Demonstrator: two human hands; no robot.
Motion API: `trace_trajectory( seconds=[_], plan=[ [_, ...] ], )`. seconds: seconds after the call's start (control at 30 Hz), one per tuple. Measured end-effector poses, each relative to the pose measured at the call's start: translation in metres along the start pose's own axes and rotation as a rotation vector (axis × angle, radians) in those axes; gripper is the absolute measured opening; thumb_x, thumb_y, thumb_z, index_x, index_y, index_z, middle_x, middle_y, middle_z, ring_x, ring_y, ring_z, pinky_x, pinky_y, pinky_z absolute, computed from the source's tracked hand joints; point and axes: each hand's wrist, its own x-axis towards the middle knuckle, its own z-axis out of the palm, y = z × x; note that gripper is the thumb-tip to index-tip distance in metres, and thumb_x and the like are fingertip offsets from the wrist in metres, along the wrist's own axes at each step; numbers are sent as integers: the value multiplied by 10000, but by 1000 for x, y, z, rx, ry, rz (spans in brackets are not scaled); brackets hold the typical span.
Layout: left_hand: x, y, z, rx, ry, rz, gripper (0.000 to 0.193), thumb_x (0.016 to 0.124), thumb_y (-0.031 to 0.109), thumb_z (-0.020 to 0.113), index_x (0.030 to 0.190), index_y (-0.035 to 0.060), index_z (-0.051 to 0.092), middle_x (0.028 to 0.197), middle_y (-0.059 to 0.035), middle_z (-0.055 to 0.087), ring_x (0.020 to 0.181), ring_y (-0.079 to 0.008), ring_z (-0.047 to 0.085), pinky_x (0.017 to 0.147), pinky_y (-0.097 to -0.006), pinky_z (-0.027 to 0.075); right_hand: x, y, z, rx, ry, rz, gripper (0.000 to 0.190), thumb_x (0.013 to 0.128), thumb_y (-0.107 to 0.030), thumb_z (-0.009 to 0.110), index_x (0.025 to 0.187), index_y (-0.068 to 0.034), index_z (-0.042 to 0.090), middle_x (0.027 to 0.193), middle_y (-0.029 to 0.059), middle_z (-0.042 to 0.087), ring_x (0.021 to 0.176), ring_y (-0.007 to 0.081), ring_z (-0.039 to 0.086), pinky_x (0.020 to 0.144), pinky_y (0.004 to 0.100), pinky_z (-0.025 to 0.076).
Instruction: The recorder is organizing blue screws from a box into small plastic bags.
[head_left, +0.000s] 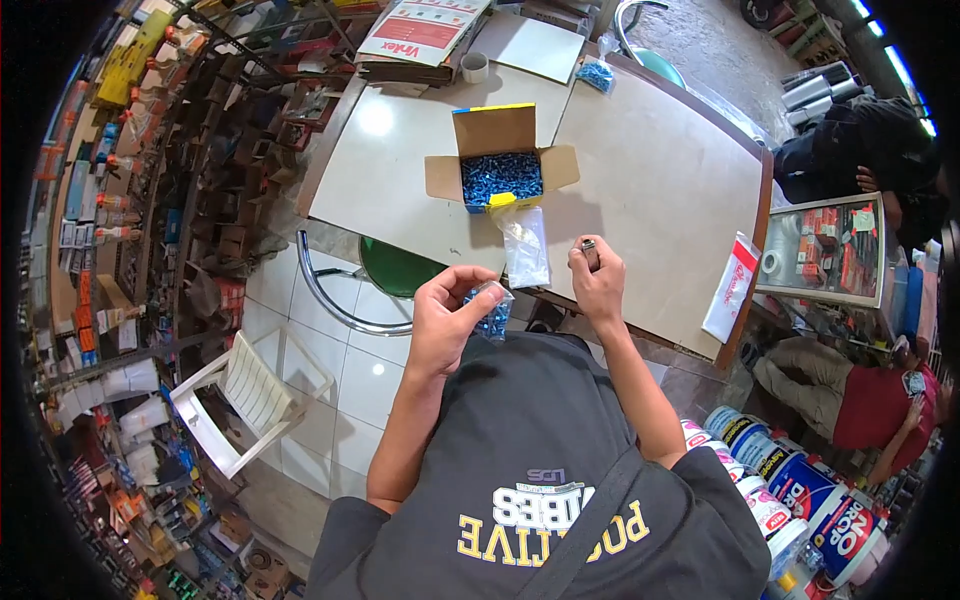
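My left hand (444, 319) pinches a small clear plastic bag (495, 319) filled with blue pieces, in front of my chest. A lighter (590, 253) with a metal top is gripped in my right hand (602, 281), over the table's near edge. Between and beyond the hands, an open cardboard box (495, 133) stands with its flaps spread. Many small blue pieces (501, 178), which look like plastic wall plugs, fill it. Flat clear plastic bags (527, 251) lie against the box's near side and reach the table edge.
On the white table (660, 187) are another bag of blue pieces (596, 73), a tape roll (475, 67), stacked papers (424, 30) and a red-and-white plastic packet (731, 289). Left stand a white chair (251, 390) and crowded shelves (112, 187). Two people (855, 150) and paint pails (795, 480) are at right.
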Motion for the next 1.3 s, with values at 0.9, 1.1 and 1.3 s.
trace_trajectory(
  seconds=[0.9,1.1,1.3],
  plan=[
    [5,-9,4,78,-67,-14,257,886,28,792,1103,-10,660,1025,-36,685,938,-85,634,861,-244,527,-5,10,-10,100,-185,261,210,933,-210,727,1004,-16,692,689,-68,499,641,40,420,581,259,359],
    [1,-12,10,103,-96,82,338,868,58,838,1137,4,641,1074,-39,673,973,-89,625,876,-249,525,-21,-49,-17,423,-602,256,194,923,-174,725,1043,-22,729,701,-102,491,653,15,399,586,225,315],
    [-2,-9,14,137,-156,70,352,857,40,846,1114,25,607,1050,-19,637,991,-96,627,888,-251,523,-25,-68,-18,381,-640,189,168,906,-156,742,1012,-26,736,692,-103,493,642,13,397,588,225,326]
  ],
)
